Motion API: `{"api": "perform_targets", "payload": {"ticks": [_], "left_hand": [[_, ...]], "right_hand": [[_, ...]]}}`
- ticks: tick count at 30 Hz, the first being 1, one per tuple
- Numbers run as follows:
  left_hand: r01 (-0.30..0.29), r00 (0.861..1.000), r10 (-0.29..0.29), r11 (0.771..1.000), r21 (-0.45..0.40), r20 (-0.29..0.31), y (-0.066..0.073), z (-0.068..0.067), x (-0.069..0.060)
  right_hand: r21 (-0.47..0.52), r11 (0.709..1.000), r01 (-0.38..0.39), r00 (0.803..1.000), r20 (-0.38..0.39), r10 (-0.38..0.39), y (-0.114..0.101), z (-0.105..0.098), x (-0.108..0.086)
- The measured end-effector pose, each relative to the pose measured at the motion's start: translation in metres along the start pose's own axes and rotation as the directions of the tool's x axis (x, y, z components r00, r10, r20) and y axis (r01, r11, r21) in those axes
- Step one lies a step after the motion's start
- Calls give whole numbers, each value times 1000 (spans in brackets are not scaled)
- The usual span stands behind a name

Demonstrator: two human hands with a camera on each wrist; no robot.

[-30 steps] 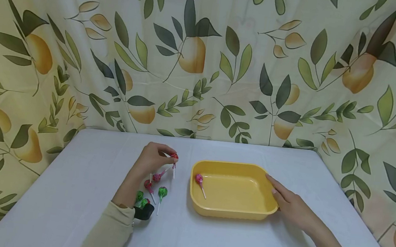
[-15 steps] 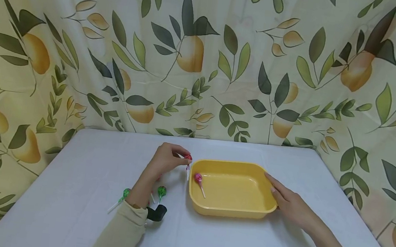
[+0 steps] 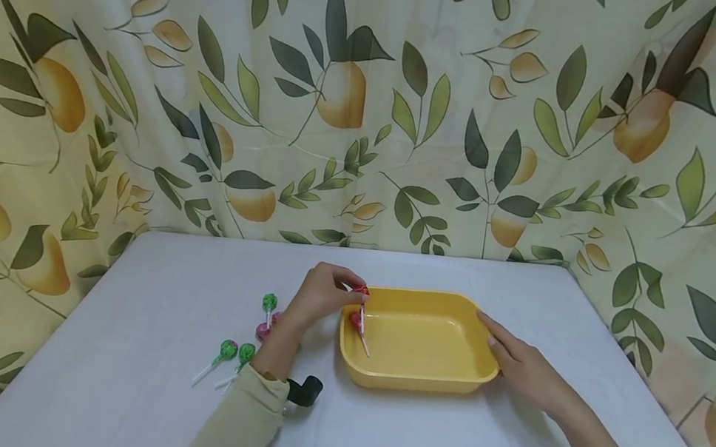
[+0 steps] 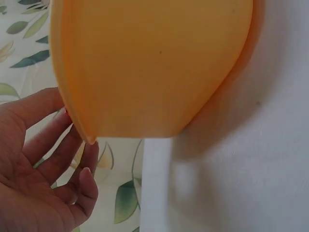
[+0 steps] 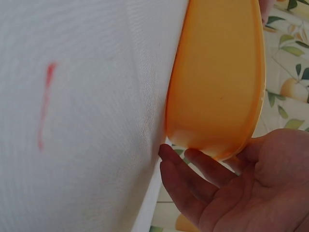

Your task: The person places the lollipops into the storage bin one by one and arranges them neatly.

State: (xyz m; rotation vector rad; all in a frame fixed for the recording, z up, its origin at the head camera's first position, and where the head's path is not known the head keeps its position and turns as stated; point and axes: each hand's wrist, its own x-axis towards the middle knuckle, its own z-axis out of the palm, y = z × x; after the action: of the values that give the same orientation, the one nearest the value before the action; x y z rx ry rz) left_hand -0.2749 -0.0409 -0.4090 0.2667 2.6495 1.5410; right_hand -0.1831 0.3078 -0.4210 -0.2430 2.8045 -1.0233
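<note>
- On the left of the white-covered bench point(image 3: 112, 372), two green lollipops point(image 3: 228, 349) lie near me, side by side, their white sticks slanting to the near left.
- Just right of these and a little farther off sits another green lollipop point(image 3: 270, 302), its stick towards me, with a pair of pink lollipops point(image 3: 263, 332) close by, partly hidden by my forearm.
- Next comes my left hand point(image 3: 325, 292), thumb and finger closed in a pinch on a red lollipop point(image 3: 362, 290); the other fingers bend loosely. A beige sleeve point(image 3: 241, 414) and a black wrist mount point(image 3: 304, 391) sit behind it, nearer me.
- That red lollipop is at the tray's far left corner, its stick hanging down; I cannot tell whether it touches the rim.
- Within the yellow tray point(image 3: 425, 355), at its left end, rests one pink lollipop head point(image 3: 356, 320), partly behind the hanging stick.
- At the tray's right end, my right hand point(image 3: 526, 367) holds the side, lightly bent fingers against the outer wall and thumb at the rim.
- Across the far side hangs a leaf-and-fruit curtain point(image 3: 372, 106).
</note>
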Motion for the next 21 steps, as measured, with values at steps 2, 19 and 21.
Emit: {"api": "perform_targets", "payload": {"ticks": [2, 19, 21], "left_hand": [[8, 1000, -8, 1000, 0, -3, 1, 4, 0], [5, 999, -3, 999, 39, -41, 3, 32, -3], [17, 999, -15, 999, 46, -51, 3, 35, -4]], "right_hand": [[1, 1000, 7, 1000, -1, -7, 0, 0, 0], [10, 1000, 1, 1000, 3, -1, -1, 2, 1], [8, 1000, -5, 1000, 3, 5, -1, 2, 1]]}}
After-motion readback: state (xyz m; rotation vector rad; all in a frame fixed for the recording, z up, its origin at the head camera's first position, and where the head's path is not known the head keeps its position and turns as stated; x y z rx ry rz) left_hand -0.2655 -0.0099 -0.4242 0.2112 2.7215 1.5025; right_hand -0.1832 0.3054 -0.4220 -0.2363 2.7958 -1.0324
